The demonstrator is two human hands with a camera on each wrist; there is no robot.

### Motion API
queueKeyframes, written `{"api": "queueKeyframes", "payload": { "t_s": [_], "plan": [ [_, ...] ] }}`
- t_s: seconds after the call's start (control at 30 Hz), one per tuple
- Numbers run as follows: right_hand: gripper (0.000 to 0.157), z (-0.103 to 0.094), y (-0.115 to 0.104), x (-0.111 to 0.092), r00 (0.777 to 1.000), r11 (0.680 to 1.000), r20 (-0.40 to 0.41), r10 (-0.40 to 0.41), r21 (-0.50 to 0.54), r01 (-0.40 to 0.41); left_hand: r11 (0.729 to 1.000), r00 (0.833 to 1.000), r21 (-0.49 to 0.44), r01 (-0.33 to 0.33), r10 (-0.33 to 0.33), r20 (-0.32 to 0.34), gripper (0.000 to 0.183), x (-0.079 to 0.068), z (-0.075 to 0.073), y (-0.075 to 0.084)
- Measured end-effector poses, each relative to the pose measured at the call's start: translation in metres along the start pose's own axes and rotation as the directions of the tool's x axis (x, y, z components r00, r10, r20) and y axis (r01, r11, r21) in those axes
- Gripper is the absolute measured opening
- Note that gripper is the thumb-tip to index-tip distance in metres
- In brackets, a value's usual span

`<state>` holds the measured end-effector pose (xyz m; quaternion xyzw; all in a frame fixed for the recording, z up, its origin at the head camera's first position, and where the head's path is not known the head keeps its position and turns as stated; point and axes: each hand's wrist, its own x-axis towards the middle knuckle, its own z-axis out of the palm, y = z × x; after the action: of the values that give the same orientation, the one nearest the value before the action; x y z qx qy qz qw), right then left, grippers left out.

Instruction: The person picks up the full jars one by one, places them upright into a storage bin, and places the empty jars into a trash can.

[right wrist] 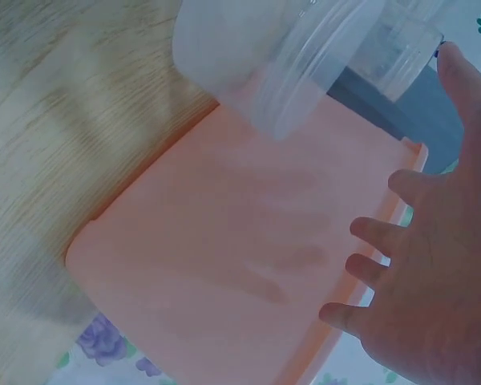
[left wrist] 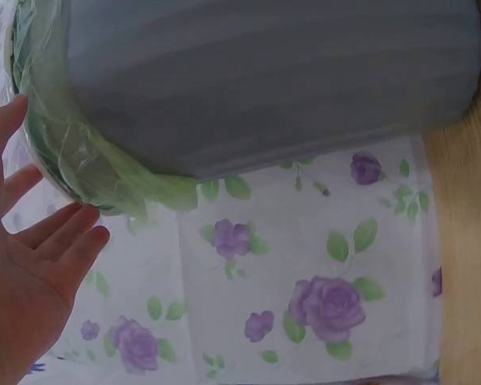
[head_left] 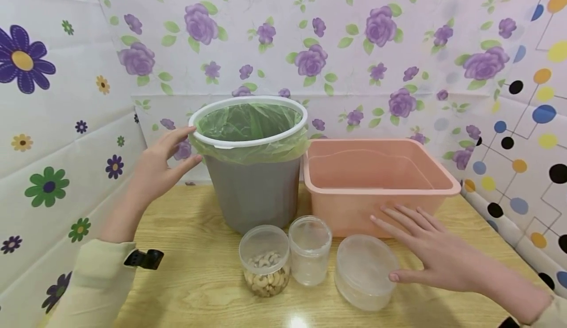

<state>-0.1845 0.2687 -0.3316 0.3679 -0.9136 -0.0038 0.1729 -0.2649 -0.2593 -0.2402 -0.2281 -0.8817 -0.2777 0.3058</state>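
At the left side of a grey trash bin (head_left: 259, 185), my left hand (head_left: 161, 165) has its fingers spread, the fingertips at the white rim (head_left: 230, 144). Whether they touch it I cannot tell. A green plastic bag (head_left: 250, 121) lines the bin and folds over its rim. My right hand (head_left: 431, 249) hovers with fingers extended before a pink basin (head_left: 381, 205), holding nothing. Its thumb is close to a low, wide clear container (head_left: 366, 274) with a whitish lid. In the right wrist view, the hand (right wrist: 433, 257) casts a shadow on the basin's wall (right wrist: 200, 233).
Left of the wide container stand a clear jar partly filled with cashews (head_left: 266, 264) and a taller clear jar (head_left: 311, 254). All rest on a wooden table (head_left: 190, 269). Flowered sheeting (head_left: 266, 33) rises behind, with patterned sheets at both sides.
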Motion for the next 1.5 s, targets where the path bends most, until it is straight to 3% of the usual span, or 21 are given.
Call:
{"api": "queueKeyframes", "payload": {
  "t_s": [0.27,0.47,0.57,0.93,1.1,1.2,1.27,1.43,1.5],
  "plan": [
    [0.095,0.005,-0.001,-0.002,0.999,1.000,0.027,0.019,0.023,-0.019,0.983,0.986,-0.149,0.108,-0.125,-0.108,0.056,0.001,0.025,0.000],
    [0.095,0.008,-0.001,-0.002,0.998,0.997,0.040,0.041,0.056,-0.044,0.958,0.950,-0.237,0.163,-0.217,-0.225,0.055,0.004,0.041,0.001],
    [0.093,0.009,-0.002,-0.002,0.997,0.995,0.058,0.054,0.078,-0.058,0.942,0.930,-0.273,0.198,-0.268,-0.251,0.053,0.005,0.044,0.003],
    [0.093,0.011,-0.002,-0.001,0.999,0.999,0.028,0.028,0.043,-0.029,0.804,0.879,-0.486,0.341,-0.456,-0.138,0.055,0.005,0.037,0.019],
    [0.093,0.011,-0.003,-0.001,0.999,0.998,0.036,0.034,0.060,-0.036,0.769,0.871,-0.510,0.385,-0.485,-0.073,0.072,0.004,0.033,0.024],
    [0.092,0.012,-0.004,-0.001,0.998,0.996,0.047,0.043,0.076,-0.047,0.751,0.859,-0.501,0.431,-0.512,-0.028,0.079,0.003,0.030,0.026],
    [0.091,0.013,-0.004,-0.002,0.998,0.996,0.048,0.044,0.074,-0.047,0.719,0.849,-0.531,0.449,-0.528,0.002,0.078,0.004,0.030,0.026],
    [0.091,0.015,-0.005,-0.001,1.000,0.999,0.011,0.018,0.043,-0.018,0.595,0.826,-0.672,0.442,-0.562,0.046,0.073,0.011,0.032,0.029],
    [0.091,0.016,-0.005,-0.001,1.000,0.999,0.001,0.009,0.034,-0.009,0.565,0.812,-0.695,0.445,-0.581,0.048,0.073,0.014,0.033,0.031]
  ]
}}
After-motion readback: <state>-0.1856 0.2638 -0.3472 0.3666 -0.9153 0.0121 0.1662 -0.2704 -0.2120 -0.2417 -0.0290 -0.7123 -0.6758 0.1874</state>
